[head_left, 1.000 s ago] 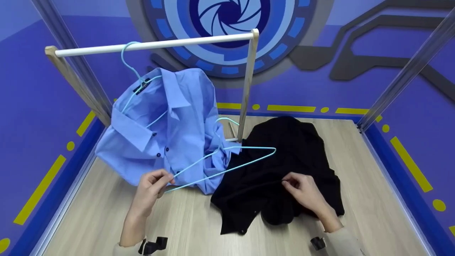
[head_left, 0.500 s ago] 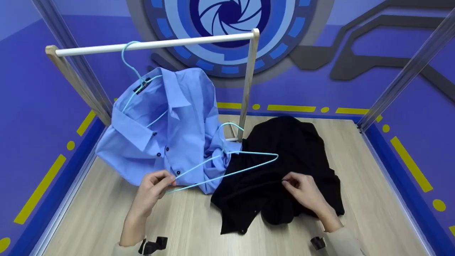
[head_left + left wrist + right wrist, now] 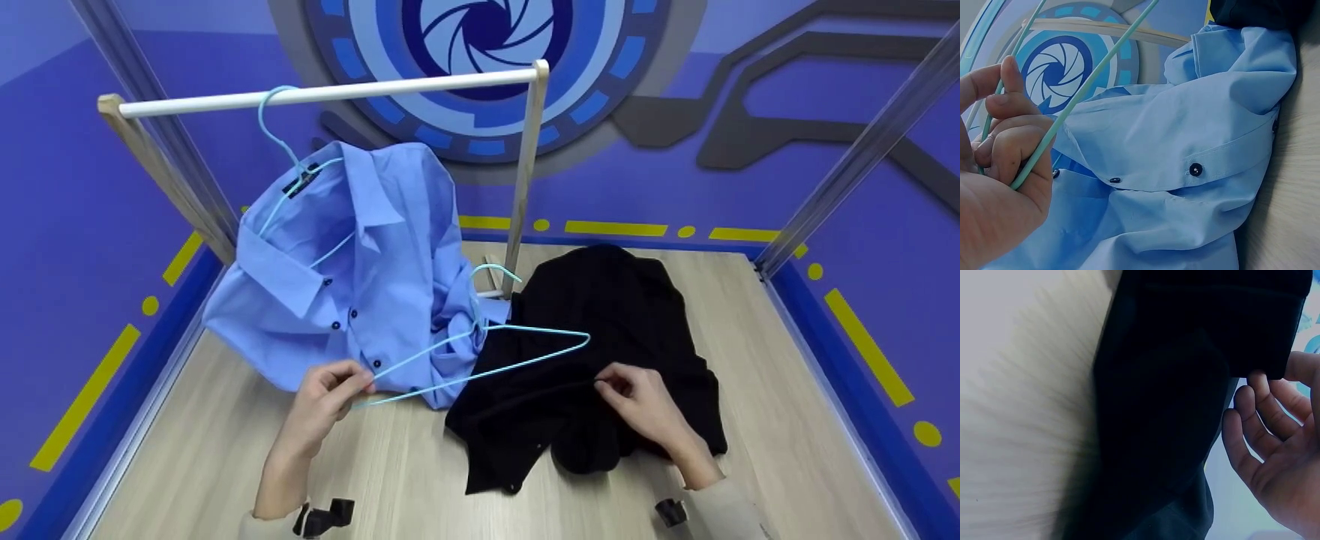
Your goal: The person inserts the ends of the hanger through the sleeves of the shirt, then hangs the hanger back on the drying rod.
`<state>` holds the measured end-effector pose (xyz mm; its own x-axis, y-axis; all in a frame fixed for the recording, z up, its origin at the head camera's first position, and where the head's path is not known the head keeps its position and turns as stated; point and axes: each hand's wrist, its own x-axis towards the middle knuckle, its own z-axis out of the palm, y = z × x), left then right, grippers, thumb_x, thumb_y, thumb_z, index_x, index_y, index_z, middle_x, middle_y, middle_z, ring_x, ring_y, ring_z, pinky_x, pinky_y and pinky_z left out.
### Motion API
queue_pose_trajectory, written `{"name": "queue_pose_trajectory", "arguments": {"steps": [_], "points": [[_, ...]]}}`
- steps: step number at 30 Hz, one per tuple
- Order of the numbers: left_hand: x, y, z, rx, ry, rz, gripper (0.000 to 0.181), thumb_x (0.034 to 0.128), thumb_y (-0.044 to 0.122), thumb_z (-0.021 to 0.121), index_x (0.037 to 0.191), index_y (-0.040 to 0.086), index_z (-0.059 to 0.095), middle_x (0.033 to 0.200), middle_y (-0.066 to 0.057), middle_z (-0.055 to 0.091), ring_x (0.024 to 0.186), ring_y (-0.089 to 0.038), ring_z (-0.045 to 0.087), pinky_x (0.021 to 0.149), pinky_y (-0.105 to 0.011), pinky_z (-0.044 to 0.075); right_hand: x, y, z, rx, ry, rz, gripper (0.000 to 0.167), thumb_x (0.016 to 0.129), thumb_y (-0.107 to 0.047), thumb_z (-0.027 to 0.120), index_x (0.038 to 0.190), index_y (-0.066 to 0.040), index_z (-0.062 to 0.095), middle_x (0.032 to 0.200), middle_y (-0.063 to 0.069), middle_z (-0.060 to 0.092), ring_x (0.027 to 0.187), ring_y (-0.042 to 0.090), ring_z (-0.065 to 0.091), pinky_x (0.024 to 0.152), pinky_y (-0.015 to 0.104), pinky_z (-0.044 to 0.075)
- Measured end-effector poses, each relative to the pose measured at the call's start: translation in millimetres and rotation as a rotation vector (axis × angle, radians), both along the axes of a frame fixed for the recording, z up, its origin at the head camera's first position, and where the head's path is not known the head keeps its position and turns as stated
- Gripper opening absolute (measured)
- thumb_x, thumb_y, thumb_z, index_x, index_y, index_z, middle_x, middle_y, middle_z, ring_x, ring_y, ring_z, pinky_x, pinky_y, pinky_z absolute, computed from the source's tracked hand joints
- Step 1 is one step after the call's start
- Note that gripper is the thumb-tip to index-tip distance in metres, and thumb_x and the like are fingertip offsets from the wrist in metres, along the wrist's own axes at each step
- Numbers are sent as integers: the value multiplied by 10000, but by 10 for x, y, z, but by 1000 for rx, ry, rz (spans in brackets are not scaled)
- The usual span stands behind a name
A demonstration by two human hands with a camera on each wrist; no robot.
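Note:
My left hand (image 3: 326, 401) grips one end of a light turquoise hanger (image 3: 536, 360), whose hook points up and away. The hanger's far end reaches over a black shirt (image 3: 615, 315) spread on the table. With thumb and fingertips, my right hand (image 3: 645, 401) pinches an edge of that shirt; in the right wrist view a straight black edge (image 3: 1264, 337) sits between thumb and fingers (image 3: 1261, 385). Behind the left hand a blue button shirt (image 3: 405, 195) hangs on another turquoise hanger (image 3: 277, 135). The left wrist view shows the curled fingers (image 3: 1016, 143) around the held hanger (image 3: 1089, 84).
A rack with a white rail (image 3: 420, 86) and wooden legs (image 3: 525, 172) stands at the back left. Blue patterned walls (image 3: 862, 300) enclose the wooden table (image 3: 780, 420). The blue shirt's lower part bunches on the table beside the black shirt.
The held hanger has swung slightly down and to the right, its hook and far end moving toward the black shirt. My right hand has stayed in place on the shirt's edge.

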<state>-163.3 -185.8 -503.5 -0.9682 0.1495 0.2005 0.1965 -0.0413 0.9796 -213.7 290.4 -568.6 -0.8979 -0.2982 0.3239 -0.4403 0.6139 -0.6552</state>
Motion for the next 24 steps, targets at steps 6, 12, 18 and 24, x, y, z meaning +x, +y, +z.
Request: {"name": "queue_pose_trajectory", "arguments": {"steps": [6, 12, 18, 24], "points": [[5, 3, 5, -10, -9, -8, 192, 980, -33, 605, 835, -156, 627, 634, 7, 576, 461, -35, 286, 419, -287, 165, 13, -2, -1, -11, -16, -3, 131, 920, -42, 748, 908, -171, 737, 774, -155, 650, 633, 75, 593, 585, 255, 504], [1, 3, -5, -24, -8, -6, 202, 984, -20, 608, 830, -149, 630, 600, 32, 521, 463, -41, 282, 424, -296, 161, 24, -2, -5, -19, -32, -13, 132, 918, -46, 749, 910, -177, 738, 767, -154, 650, 630, 77, 597, 585, 257, 508], [-4, 5, -21, -30, -19, 2, 187, 980, -24, 612, 820, -108, 656, 616, 24, 554, 462, -42, 293, 426, -317, 162, 21, -1, -23, -20, -26, -11, 128, 916, -41, 750, 911, -169, 741, 770, -153, 651, 635, 78, 600, 588, 254, 509], [-8, 5, -22, -37, -26, -6, 185, 980, -18, 616, 822, -100, 663, 602, 27, 532, 463, -35, 297, 425, -295, 169, 17, 2, -28, -16, -21, -12, 122, 914, -38, 750, 911, -160, 743, 771, -154, 652, 632, 74, 598, 586, 254, 509]]}}
